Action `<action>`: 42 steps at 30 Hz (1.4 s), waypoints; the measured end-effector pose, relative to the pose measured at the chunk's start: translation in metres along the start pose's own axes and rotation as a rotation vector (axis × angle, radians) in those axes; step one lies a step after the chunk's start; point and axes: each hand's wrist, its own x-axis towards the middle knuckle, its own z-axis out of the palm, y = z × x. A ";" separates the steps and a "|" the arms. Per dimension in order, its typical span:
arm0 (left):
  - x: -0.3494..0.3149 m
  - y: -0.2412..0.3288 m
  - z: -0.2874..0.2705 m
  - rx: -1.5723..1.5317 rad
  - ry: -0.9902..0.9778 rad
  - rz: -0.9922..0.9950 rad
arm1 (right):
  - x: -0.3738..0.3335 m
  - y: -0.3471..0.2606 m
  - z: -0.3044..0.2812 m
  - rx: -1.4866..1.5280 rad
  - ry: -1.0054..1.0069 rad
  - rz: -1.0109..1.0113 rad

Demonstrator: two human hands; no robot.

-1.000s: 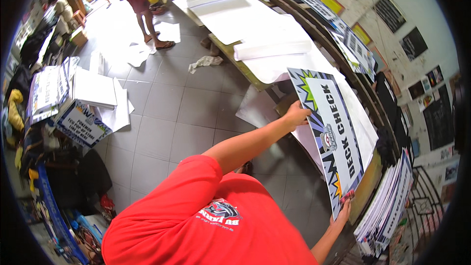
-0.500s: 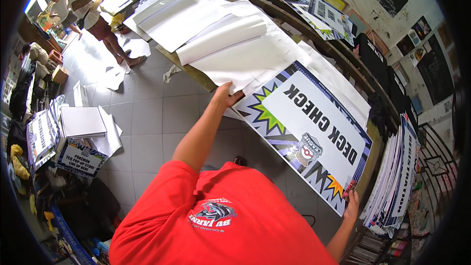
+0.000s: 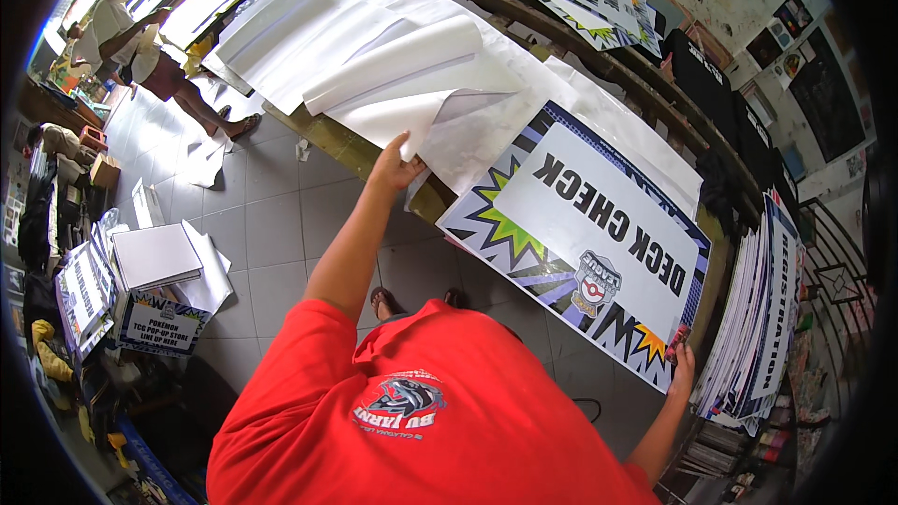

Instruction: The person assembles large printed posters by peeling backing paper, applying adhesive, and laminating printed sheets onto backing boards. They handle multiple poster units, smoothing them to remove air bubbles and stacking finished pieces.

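Note:
A large printed sign board [image 3: 589, 215], white in the middle with a blue, green and orange border, lies on the workbench at a slant. My left hand [image 3: 395, 166] is at the bench's near edge, left of the board. Its fingers are closed on the near edge of a white sheet [image 3: 398, 117], which curls up there. At the board's near right corner my right hand [image 3: 683, 372] is closed round a small red object [image 3: 677, 342]. The hand partly covers that object, so its kind is unclear.
More white sheets [image 3: 290, 37] overlap along the bench to the left. Stacked printed boards [image 3: 748, 327] stand at the right. Boxes and signs [image 3: 157, 257] sit on the left. A person [image 3: 154, 47] stands at the far left, near paper on the tiled floor [image 3: 271, 243].
My left hand has left the board's left edge and moved left to the white sheet, whose edge now curls up. My right hand stays by the corner with the red object.

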 end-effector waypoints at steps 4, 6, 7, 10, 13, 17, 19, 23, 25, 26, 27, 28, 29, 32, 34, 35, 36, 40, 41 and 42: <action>0.016 -0.040 0.013 0.306 0.038 0.277 | 0.002 0.012 -0.007 -0.029 0.042 0.042; 0.021 -0.043 0.018 0.489 0.208 0.332 | 0.004 0.018 -0.010 -0.059 0.059 0.042; 0.023 -0.042 0.019 0.499 0.193 0.362 | 0.003 0.020 -0.013 -0.060 0.074 0.056; 0.025 -0.031 0.025 0.534 0.147 0.401 | 0.005 0.021 -0.010 -0.038 0.078 0.085; 0.021 -0.017 0.031 0.577 0.106 0.364 | 0.007 0.024 -0.019 -0.013 0.033 0.088; 0.007 -0.007 0.051 0.666 0.110 0.392 | 0.012 0.031 -0.023 0.002 0.032 0.051; 0.006 -0.005 0.051 0.684 0.111 0.398 | 0.014 0.030 -0.023 0.014 0.021 0.050; 0.001 -0.004 0.048 0.671 0.105 0.425 | 0.012 0.025 -0.020 0.017 -0.011 0.091; -0.008 -0.007 0.053 0.522 0.054 0.349 | 0.009 0.027 -0.026 0.021 0.003 0.114; -0.016 -0.009 0.058 0.372 0.004 0.276 | 0.008 0.027 -0.027 0.021 0.015 0.124; -0.023 -0.013 0.058 0.222 -0.046 0.202 | 0.008 0.027 -0.028 0.021 0.027 0.134; -0.025 -0.018 0.051 0.217 -0.174 0.009 | 0.007 0.027 -0.029 -0.013 0.029 0.114; -0.030 -0.022 0.043 0.211 -0.300 -0.177 | 0.010 0.025 -0.028 -0.047 0.026 0.092; -0.058 -0.040 0.049 0.283 -0.462 -0.295 | 0.009 0.020 -0.026 -0.106 0.019 0.070; -0.062 -0.044 0.054 0.424 -0.365 -0.207 | 0.007 0.016 -0.021 -0.107 -0.006 0.061; -0.062 -0.044 0.056 0.448 -0.304 -0.194 | 0.006 0.012 -0.016 -0.092 -0.027 0.052; -0.061 -0.045 0.058 0.472 -0.243 -0.180 | 0.006 0.009 -0.013 -0.076 -0.049 0.043; -0.043 -0.047 0.048 0.619 -0.255 -0.020 | 0.012 0.011 -0.021 -0.115 -0.044 0.063; -0.045 -0.042 0.053 0.624 -0.251 0.006 | 0.015 0.015 -0.032 -0.123 -0.037 0.084; -0.048 -0.038 0.059 0.629 -0.243 0.037 | 0.019 0.015 -0.037 -0.130 -0.036 0.105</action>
